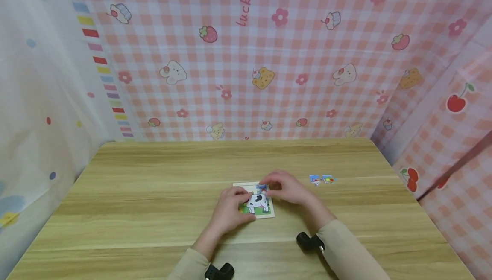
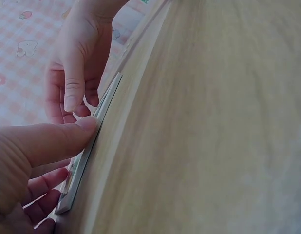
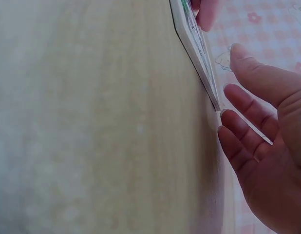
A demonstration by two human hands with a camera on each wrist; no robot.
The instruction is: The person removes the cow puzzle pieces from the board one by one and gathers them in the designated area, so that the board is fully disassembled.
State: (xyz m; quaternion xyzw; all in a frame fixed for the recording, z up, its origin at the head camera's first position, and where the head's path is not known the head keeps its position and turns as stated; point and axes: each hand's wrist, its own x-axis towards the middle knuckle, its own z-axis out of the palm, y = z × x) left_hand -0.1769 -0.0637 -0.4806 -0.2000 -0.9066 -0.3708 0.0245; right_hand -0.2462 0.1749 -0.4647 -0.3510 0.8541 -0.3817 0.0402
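Pink-checked cloth [image 1: 238, 56] behind a wood-grain tabletop [image 1: 153, 177]; cow jigsaw [image 1: 258, 203] lies flat mid-table. L hand [image 1: 227, 208], fingers spread, braces its left side; R hand [image 1: 288, 188], thumb & fingers apart, at far-right corner. Prob. fitting step; next move likely needs 2 loose pcs [image 1: 328, 179], right.

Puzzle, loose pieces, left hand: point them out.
Puzzle [image 1: 256, 202]: head view, on the cow's body.
Loose pieces [image 1: 328, 179]: head view, on the right-hand piece.
Left hand [image 1: 230, 208]: head view, on its back.
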